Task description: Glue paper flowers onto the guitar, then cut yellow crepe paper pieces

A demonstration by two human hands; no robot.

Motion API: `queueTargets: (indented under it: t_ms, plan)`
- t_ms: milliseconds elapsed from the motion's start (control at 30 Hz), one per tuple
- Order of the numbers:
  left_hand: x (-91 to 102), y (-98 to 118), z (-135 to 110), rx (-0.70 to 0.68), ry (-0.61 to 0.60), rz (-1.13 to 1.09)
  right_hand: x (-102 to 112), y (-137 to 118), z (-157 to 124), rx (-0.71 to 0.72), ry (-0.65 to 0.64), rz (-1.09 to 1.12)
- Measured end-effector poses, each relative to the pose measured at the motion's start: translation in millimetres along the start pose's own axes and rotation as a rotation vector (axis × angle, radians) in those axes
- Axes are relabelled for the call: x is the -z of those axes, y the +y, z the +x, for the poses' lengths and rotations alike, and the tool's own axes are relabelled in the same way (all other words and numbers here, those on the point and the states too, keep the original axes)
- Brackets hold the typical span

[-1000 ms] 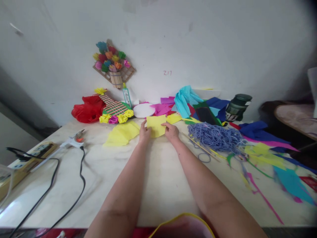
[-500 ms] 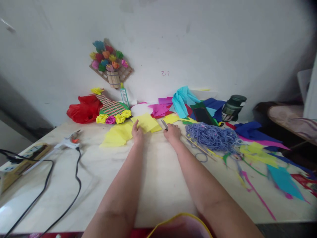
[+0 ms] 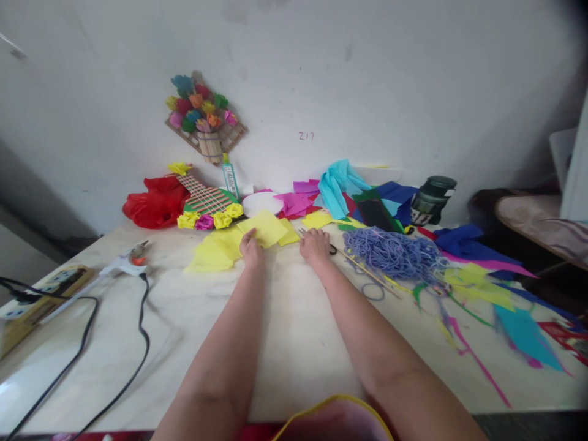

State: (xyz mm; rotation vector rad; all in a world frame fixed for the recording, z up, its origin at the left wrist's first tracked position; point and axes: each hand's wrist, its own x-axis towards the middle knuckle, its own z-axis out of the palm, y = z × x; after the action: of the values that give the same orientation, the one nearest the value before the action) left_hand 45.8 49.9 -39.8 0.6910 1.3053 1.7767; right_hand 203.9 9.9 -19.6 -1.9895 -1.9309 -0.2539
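Note:
My left hand [image 3: 250, 247] pinches the near edge of a folded yellow paper square [image 3: 265, 228] lying at the far middle of the table [image 3: 285, 318]. My right hand [image 3: 313, 245] rests closed over a pair of scissors [image 3: 328, 247]; their black handle sticks out to the right of the fingers and the metal blades point away. A larger yellow tissue sheet [image 3: 214, 252] lies left of my left hand. A second yellow piece [image 3: 316, 219] sits just beyond my right hand.
A heap of purple yarn [image 3: 394, 251] and thin sticks lie right of the scissors. Coloured paper scraps cover the right side. A glue gun [image 3: 123, 263] with black cord and a power strip [image 3: 27, 303] sit left. A dark jar [image 3: 430, 199], red bag [image 3: 154, 202] and paper-flower crafts line the wall.
The yellow square was held up by both hands, then was laid flat. My right hand let go of it and came down onto the scissors; my left hand stayed on the paper.

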Motion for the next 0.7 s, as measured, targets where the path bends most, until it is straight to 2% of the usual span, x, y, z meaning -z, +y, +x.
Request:
queueTargets:
  t_ms: [300, 433, 700]
  plan:
    - [-0.4, 1.4, 0.2, 0.033, 0.045, -0.044, -12.6, -5.5, 6.7, 0.066, 0.006, 0.009]
    - [0.3, 1.6, 2.2, 0.064, 0.054, -0.086, -12.8, -3.1, 7.6, 0.059, -0.013, 0.036]
    - [0.5, 9.8, -0.8, 0.137, 0.069, -0.160, -10.1, -2.6, 5.8, 0.057, 0.034, 0.129]
